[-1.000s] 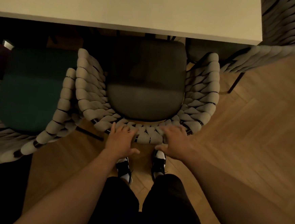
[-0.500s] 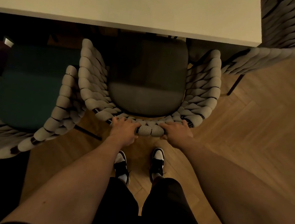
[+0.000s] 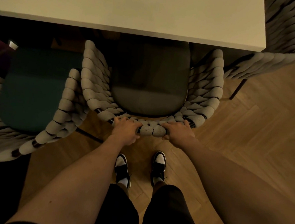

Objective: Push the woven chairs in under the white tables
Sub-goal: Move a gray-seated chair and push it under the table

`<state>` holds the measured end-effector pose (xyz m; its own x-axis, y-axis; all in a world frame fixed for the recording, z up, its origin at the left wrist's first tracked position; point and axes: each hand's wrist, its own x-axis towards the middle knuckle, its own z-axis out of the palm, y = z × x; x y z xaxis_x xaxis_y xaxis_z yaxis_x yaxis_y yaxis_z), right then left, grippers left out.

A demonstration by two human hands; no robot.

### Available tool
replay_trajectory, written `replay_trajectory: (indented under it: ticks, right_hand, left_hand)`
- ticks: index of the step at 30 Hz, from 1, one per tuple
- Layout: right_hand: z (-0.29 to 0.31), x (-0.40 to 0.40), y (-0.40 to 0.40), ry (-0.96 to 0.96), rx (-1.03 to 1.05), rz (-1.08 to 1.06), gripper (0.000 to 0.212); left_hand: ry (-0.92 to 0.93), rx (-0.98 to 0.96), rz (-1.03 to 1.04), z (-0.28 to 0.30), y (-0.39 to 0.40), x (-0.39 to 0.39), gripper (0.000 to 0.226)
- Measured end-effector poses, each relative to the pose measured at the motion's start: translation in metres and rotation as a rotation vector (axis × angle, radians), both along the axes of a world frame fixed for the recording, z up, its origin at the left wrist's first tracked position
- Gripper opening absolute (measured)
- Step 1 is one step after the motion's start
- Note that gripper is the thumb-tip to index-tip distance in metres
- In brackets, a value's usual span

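Note:
A woven chair (image 3: pixel 96 83) with a dark grey seat stands straight ahead of me, its front part under the edge of the white table (image 3: pixel 133 10). My left hand (image 3: pixel 125 130) grips the top rim of its backrest left of centre. My right hand (image 3: pixel 177 133) grips the same rim right of centre. A second woven chair (image 3: pixel 64 108) with a dark green seat stands to the left, angled, its seat mostly out from under the table.
Another woven chair (image 3: pixel 279 58) stands at the table's right end, its thin dark leg on the herringbone wood floor (image 3: pixel 256 129). My two feet in black-and-white shoes are just behind the grey-seat chair. The left chair's arm nearly touches the middle chair.
Both hands went from resting on the backrest rim to gripping it, and the grey-seat chair has slid forward, further under the table. I have stepped closer.

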<state>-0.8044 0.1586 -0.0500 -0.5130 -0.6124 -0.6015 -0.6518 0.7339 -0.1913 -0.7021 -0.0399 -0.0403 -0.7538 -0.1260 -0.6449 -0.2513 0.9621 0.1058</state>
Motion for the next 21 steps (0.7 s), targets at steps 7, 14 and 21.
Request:
replay_trajectory:
  ticks: [7,14,21]
  right_hand:
    - [0.000,0.005,0.004,-0.015,0.006,-0.007,0.050]
    - [-0.006,0.007,0.005,-0.025,0.027,-0.015,0.046]
    - [0.001,0.012,0.003,-0.010,0.052,0.002,0.042]
  left_hand:
    - [-0.035,0.024,0.020,0.000,0.002,0.003,0.057]
    - [-0.041,0.020,-0.008,-0.001,0.002,0.005,0.056]
    - [-0.050,0.021,-0.025,-0.001,0.000,0.006,0.056]
